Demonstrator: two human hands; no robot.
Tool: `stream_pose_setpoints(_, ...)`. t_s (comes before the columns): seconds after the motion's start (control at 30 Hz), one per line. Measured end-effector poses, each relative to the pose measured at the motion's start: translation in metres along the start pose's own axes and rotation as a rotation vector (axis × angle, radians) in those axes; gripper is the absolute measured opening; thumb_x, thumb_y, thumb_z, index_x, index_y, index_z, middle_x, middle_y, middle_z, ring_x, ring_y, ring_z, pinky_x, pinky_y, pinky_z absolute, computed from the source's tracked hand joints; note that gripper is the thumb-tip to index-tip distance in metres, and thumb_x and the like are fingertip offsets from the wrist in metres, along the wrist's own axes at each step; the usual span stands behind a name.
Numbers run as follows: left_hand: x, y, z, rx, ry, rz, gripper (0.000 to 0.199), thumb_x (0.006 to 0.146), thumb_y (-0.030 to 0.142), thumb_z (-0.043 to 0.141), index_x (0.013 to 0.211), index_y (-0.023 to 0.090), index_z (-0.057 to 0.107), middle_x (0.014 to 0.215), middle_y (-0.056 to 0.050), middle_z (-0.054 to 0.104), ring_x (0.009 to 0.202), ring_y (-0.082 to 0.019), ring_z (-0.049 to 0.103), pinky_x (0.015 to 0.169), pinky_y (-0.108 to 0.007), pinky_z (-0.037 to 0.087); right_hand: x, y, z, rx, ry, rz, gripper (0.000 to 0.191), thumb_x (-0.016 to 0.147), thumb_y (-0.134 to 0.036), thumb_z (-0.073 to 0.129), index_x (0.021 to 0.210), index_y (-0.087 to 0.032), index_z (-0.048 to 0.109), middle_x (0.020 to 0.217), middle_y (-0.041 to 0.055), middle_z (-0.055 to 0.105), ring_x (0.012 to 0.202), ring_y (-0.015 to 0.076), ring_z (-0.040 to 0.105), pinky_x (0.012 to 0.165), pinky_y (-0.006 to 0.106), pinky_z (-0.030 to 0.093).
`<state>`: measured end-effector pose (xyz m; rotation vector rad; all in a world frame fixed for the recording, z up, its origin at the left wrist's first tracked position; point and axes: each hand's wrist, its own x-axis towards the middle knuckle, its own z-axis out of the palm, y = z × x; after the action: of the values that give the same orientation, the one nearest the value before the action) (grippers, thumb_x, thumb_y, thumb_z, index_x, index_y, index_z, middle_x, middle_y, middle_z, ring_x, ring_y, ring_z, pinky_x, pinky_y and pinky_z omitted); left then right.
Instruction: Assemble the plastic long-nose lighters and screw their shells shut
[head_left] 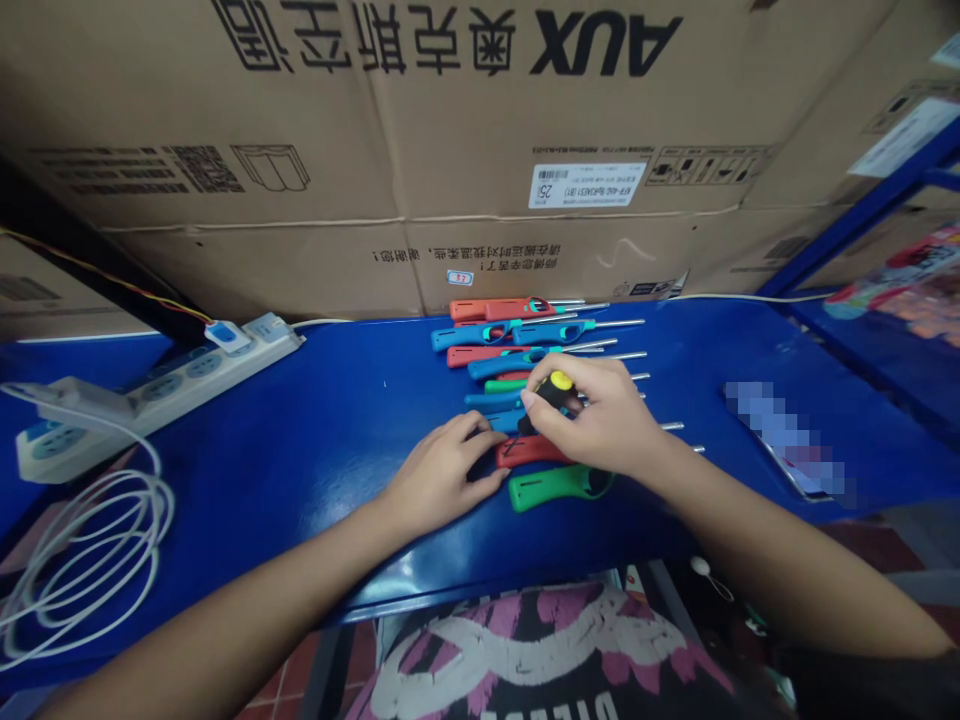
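In the head view my right hand (pixel 607 415) is closed around a screwdriver (pixel 553 388) with a black and yellow handle. Its shaft slants down to the handle of a red long-necked lighter (pixel 534 451). My left hand (pixel 442 472) pinches the rear end of that lighter between thumb and fingers. A green lighter (pixel 546 488) lies just nearer to me. Beyond it are several more red, blue and green lighters in a rough stack, metal necks pointing right, among them a blue one (pixel 491 366) and a red one (pixel 472 356). My right hand covers part of them.
Large cardboard boxes (pixel 450 120) stand along the back of the blue table (pixel 337 420). On the left are a white power strip (pixel 165 385) and a coiled white cable (pixel 82 560). A phone (pixel 784 440) lies to the right, near a blue metal upright (pixel 847 225).
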<state>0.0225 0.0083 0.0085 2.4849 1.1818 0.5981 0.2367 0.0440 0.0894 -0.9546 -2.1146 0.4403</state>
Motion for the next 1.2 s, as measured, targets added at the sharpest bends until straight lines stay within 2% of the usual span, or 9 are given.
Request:
stream_pose_setpoints(0.33, 0.000, -0.001, 0.001, 0.004, 0.006, 0.011, 0.030, 0.096, 0.031, 0.065, 0.123, 0.019, 0.064, 0.113, -0.009, 0.061, 0.102, -0.025, 0.063, 0.088, -0.041, 0.057, 0.007, -0.002, 0.006, -0.092, 0.007, 0.139, 0.017, 0.085, -0.033, 0.060, 0.074, -0.020, 0.061, 0.055, -0.0040, 0.052, 0.050, 0.0107, 0.043, 0.054, 0.026, 0.030)
stream_pose_setpoints(0.5, 0.000, -0.002, 0.001, 0.011, 0.011, 0.014, 0.030, 0.095, 0.031, 0.065, 0.123, 0.018, 0.064, 0.112, -0.009, 0.061, 0.102, -0.025, 0.063, 0.087, -0.041, 0.057, 0.011, -0.005, 0.007, -0.213, -0.001, 0.203, 0.026, 0.087, -0.038, 0.058, 0.069, -0.020, 0.057, 0.053, -0.0032, 0.052, 0.049, 0.0114, 0.044, 0.054, 0.026, 0.029)
stream_pose_setpoints(0.7, 0.000, -0.002, 0.004, 0.022, 0.026, 0.029, 0.029, 0.095, 0.031, 0.065, 0.121, 0.019, 0.064, 0.117, -0.011, 0.062, 0.105, -0.027, 0.063, 0.089, -0.044, 0.057, 0.010, -0.017, 0.008, -0.539, -0.004, -0.049, 0.022, 0.091, -0.034, 0.058, 0.099, -0.018, 0.069, 0.074, 0.0024, 0.073, 0.062, 0.0173, 0.063, 0.056, 0.028, 0.027)
stream_pose_setpoints(0.83, -0.002, -0.002, 0.005, 0.051, 0.063, 0.050, 0.028, 0.094, 0.030, 0.064, 0.119, 0.018, 0.064, 0.119, -0.013, 0.064, 0.106, -0.030, 0.064, 0.087, -0.046, 0.058, 0.010, -0.031, 0.007, -0.719, -0.039, -0.145, 0.048, 0.099, -0.052, 0.048, 0.070, -0.018, 0.065, 0.054, 0.0037, 0.063, 0.051, 0.0184, 0.057, 0.055, 0.031, 0.020)
stream_pose_setpoints(0.9, -0.002, -0.001, 0.005, 0.056, 0.073, 0.055, 0.026, 0.092, 0.029, 0.065, 0.115, 0.017, 0.065, 0.115, -0.014, 0.065, 0.102, -0.030, 0.065, 0.085, -0.046, 0.059, 0.011, -0.038, 0.005, -0.723, -0.113, -0.151, 0.052, 0.102, -0.053, 0.043, 0.070, -0.018, 0.063, 0.054, 0.0039, 0.061, 0.052, 0.0188, 0.055, 0.056, 0.032, 0.021)
stream_pose_setpoints(0.97, -0.001, -0.001, 0.005, 0.041, 0.073, 0.050, 0.023, 0.091, 0.029, 0.066, 0.110, 0.017, 0.066, 0.112, -0.013, 0.066, 0.100, -0.030, 0.065, 0.085, -0.046, 0.059, 0.013, -0.044, 0.001, -0.629, -0.262, -0.216, 0.039, 0.103, -0.040, 0.042, 0.080, -0.018, 0.064, 0.067, 0.0047, 0.066, 0.061, 0.0193, 0.058, 0.058, 0.032, 0.025)
stream_pose_setpoints(1.07, 0.000, -0.001, 0.005, -0.015, 0.085, 0.044, 0.018, 0.091, 0.028, 0.064, 0.107, 0.019, 0.065, 0.113, -0.010, 0.067, 0.101, -0.028, 0.065, 0.088, -0.045, 0.058, 0.018, -0.050, -0.006, -0.469, -0.462, -0.368, 0.017, 0.095, -0.020, 0.045, 0.096, -0.015, 0.062, 0.095, 0.0085, 0.069, 0.082, 0.0211, 0.061, 0.067, 0.033, 0.033)
stream_pose_setpoints(1.13, 0.000, -0.001, 0.005, -0.039, 0.088, 0.042, 0.017, 0.091, 0.028, 0.062, 0.106, 0.020, 0.064, 0.114, -0.009, 0.066, 0.101, -0.027, 0.064, 0.087, -0.043, 0.058, 0.022, -0.051, -0.009, -0.482, -0.490, -0.399, 0.017, 0.092, -0.023, 0.047, 0.095, -0.014, 0.061, 0.093, 0.0097, 0.068, 0.083, 0.0231, 0.060, 0.070, 0.036, 0.035)
stream_pose_setpoints(1.2, 0.000, -0.001, 0.005, -0.027, 0.085, 0.046, 0.016, 0.092, 0.028, 0.062, 0.106, 0.020, 0.064, 0.113, -0.009, 0.066, 0.100, -0.027, 0.064, 0.085, -0.043, 0.058, 0.025, -0.050, -0.011, -0.553, -0.502, -0.367, 0.026, 0.098, -0.031, 0.043, 0.092, -0.014, 0.063, 0.081, 0.0083, 0.068, 0.074, 0.0233, 0.060, 0.069, 0.037, 0.035)
